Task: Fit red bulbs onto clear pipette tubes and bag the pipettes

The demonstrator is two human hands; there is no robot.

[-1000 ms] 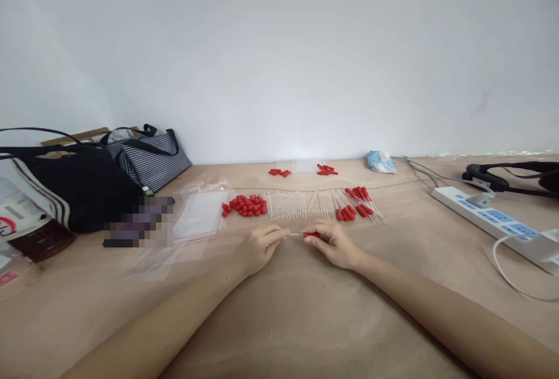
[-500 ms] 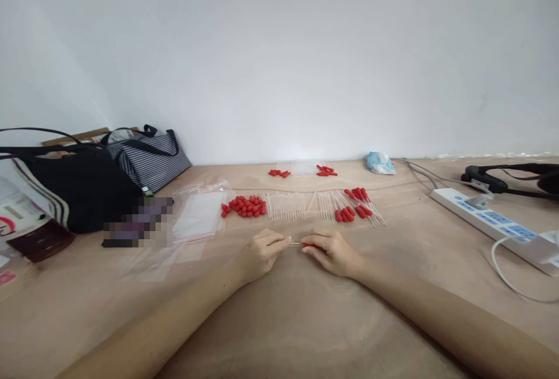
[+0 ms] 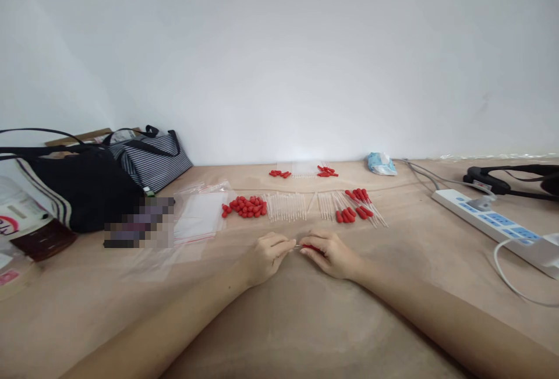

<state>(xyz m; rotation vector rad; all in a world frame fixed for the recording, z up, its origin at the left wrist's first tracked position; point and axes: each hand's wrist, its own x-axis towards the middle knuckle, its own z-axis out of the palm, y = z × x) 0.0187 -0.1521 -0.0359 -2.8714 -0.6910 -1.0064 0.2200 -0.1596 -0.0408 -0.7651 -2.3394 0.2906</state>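
Note:
My left hand [image 3: 273, 257] is closed, pinching a thin whitish stick [image 3: 297, 246]. Across from it, my right hand [image 3: 329, 252] closes round a red bulb-shaped tip [image 3: 309, 246], mostly covered by the fingers. The stick runs from the left fingertips to this red tip. Beyond the hands lie a pile of loose red tips [image 3: 248, 206], a row of pale sticks [image 3: 286, 206] and a shorter row of sticks [image 3: 325, 206]. At their right, several sticks with red tips [image 3: 358, 195] lie fanned out, pointing different ways.
Clear zip bags [image 3: 198, 213] lie left of the red pile. Further left stand a striped bag [image 3: 152, 160], a black bag [image 3: 87, 187] and a bottle [image 3: 39, 239]. At right are a white power strip [image 3: 489, 219] with cables, a blue-white packet [image 3: 381, 163] and a black strapped object [image 3: 489, 178].
My left hand has moved slightly right, so less of the stick shows between the hands. My right hand stays nearly in place, still gripping the red tip.

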